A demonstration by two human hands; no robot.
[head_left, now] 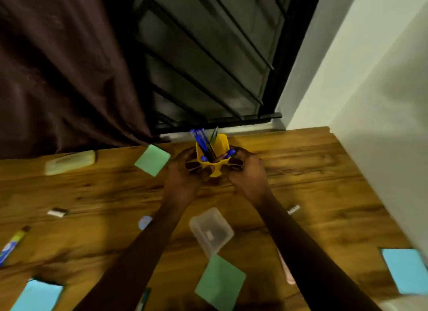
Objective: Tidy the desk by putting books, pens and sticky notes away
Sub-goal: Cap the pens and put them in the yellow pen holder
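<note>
at the far edge of the wooden desk (301,171), under the barred window, the yellow plastic pen holder (222,146) stands packed with blue pens (200,140) that lean out over its rim. it looks top-heavy, so a hasty lift or tilt could spill the pens or knock it toward the green sticky note (152,160) just beside it; a forearm could also sweep the clear plastic tub (210,229) lying between the arms. the left hand (183,171) curls its fingers round the holder's left side, the right hand (246,169) round its right; a blue cap shows at the right fingertips, but blur hides whether it is pinched
</note>
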